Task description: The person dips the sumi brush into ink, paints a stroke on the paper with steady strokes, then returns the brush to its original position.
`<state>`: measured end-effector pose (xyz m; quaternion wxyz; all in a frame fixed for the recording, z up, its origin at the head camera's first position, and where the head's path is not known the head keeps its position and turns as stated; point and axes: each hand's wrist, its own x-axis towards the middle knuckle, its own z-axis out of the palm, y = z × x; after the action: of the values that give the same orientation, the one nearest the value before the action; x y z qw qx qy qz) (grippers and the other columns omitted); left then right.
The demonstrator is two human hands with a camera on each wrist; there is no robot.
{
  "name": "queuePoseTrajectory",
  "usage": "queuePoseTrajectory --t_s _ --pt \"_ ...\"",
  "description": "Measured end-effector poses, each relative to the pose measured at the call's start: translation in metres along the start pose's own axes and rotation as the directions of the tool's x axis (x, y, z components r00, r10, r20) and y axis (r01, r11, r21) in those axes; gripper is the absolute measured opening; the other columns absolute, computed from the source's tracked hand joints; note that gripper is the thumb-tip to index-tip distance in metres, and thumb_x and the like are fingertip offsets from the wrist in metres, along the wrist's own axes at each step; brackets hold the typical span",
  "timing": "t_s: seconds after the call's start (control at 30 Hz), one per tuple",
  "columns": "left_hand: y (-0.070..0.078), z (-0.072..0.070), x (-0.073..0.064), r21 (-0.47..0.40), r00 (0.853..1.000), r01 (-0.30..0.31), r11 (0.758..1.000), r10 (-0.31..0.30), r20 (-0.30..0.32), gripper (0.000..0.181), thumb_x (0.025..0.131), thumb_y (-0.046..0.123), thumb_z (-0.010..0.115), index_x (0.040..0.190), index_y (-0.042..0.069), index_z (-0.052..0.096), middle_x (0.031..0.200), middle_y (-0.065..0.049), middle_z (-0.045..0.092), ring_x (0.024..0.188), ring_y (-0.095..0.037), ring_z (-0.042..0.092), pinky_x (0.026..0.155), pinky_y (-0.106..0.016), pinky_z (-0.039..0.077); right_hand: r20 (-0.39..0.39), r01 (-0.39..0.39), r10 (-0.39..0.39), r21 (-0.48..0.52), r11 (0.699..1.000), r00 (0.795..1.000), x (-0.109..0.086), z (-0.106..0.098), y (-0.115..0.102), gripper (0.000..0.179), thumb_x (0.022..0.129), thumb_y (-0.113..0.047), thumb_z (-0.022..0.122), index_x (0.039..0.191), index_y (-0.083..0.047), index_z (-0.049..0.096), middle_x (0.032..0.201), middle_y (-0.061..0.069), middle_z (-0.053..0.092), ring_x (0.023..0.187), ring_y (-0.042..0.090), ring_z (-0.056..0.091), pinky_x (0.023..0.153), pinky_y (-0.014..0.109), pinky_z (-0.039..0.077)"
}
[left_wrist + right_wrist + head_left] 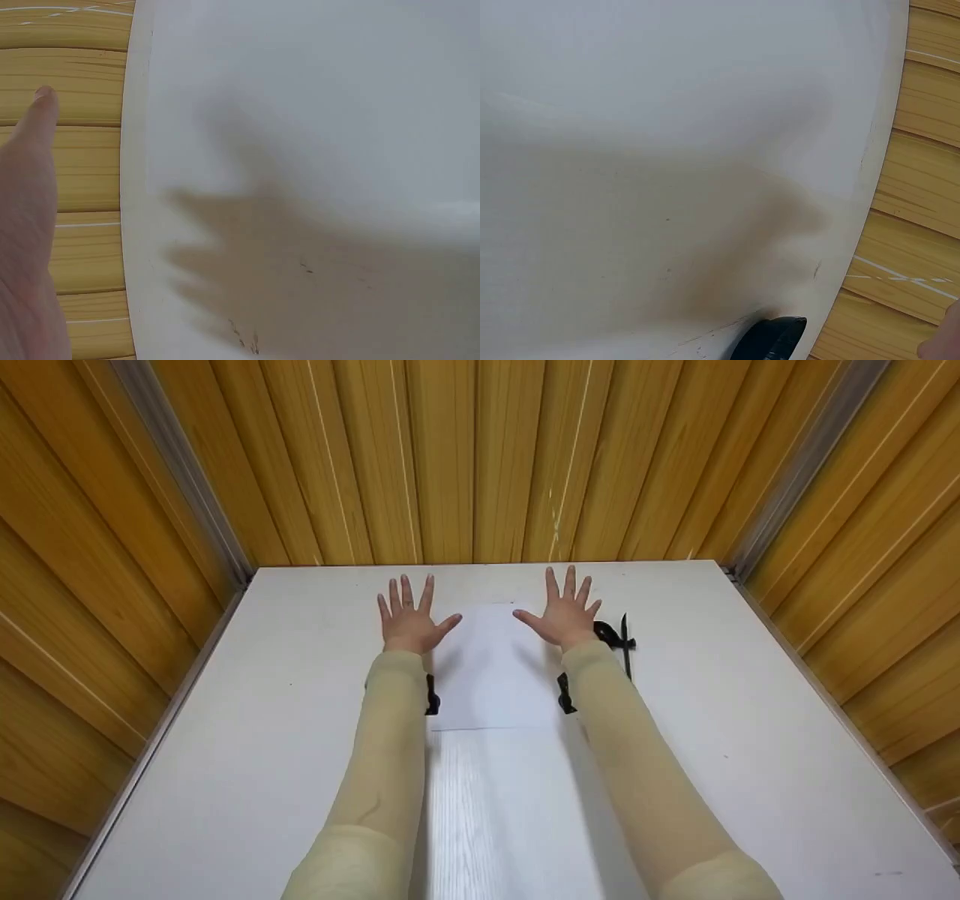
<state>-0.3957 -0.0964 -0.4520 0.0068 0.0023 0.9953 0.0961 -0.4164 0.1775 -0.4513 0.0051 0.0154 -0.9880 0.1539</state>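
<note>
Both hands are held out over a white table, fingers spread and nothing in them. My left hand (410,624) is beside the left edge of a white sheet of paper (495,675) in the head view; part of it shows in the left wrist view. On the paper's other side is my right hand (566,619), only a fingertip of which enters the right wrist view. Just right of that hand lies a black curved object (609,634) with a thin, dark, pointed stick (625,649) across its end. The sleeve partly hides the stick, and their kind is unclear.
Wood-patterned panels (472,457) stand behind the white table (300,780) and along both sides. Grey metal posts (180,465) mark the back corners. A black wrist device (432,695) shows at the left sleeve, another (565,694) at the right sleeve.
</note>
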Motion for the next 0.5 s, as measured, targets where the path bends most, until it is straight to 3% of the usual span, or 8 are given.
queuePoseTrajectory --t_s 0.27,0.5 --pt "-0.007 0.004 -0.001 -0.135 1.000 0.005 0.991 -0.007 -0.008 0.096 0.095 0.080 0.036 0.166 0.031 -0.006 0.173 -0.019 -0.013 0.160 -0.039 -0.019 0.131 -0.060 -0.011 -0.029 -0.005 0.008 0.099 0.995 1.000 0.003 0.003 0.003 0.111 0.090 -0.080 0.053 0.167 -0.024 -0.003 0.173 0.016 -0.018 0.157 0.049 -0.017 0.123 0.079 0.004" --pt "-0.012 0.005 -0.001 -0.262 1.000 0.006 0.965 -0.003 0.012 0.098 0.096 0.079 0.036 0.166 0.029 -0.009 0.173 -0.020 -0.014 0.160 -0.040 -0.017 0.130 -0.061 -0.010 -0.075 -0.003 0.022 0.235 0.972 0.997 0.003 0.001 0.005 0.107 0.092 -0.076 0.054 0.167 -0.023 -0.001 0.174 0.017 -0.011 0.159 0.049 -0.009 0.124 0.077 0.008"
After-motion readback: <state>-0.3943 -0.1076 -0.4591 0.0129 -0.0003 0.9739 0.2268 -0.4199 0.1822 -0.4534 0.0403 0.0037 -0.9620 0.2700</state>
